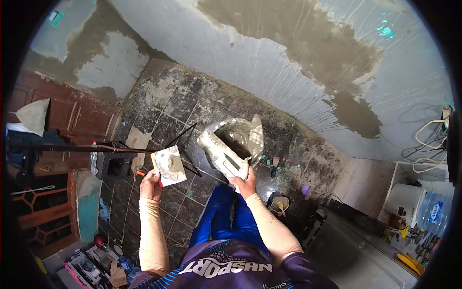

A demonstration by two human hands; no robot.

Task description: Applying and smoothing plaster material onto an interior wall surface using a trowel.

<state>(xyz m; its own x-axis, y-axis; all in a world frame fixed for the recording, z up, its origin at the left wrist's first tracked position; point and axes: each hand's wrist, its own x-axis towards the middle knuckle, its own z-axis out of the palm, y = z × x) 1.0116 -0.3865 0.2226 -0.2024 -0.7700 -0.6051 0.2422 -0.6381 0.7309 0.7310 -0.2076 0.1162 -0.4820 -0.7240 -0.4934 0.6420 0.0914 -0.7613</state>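
Observation:
In my left hand is a square white board with an orange edge, a lump of wet grey mortar lying on its face. My right hand grips the near end of a long pale plastering float, smeared with mortar and with a slot-shaped handle. The float slants over the left side of a bucket coated in mortar; whether it touches the rim I cannot tell. Another mortar-caked piece stands at the bucket's right side, its kind unclear.
A scraper lies on the dirty tiled floor, near a bowl with a brush and a small purple object. A dark pole crosses on the left. The far wall has wet grey patches. A metal-topped unit stands right.

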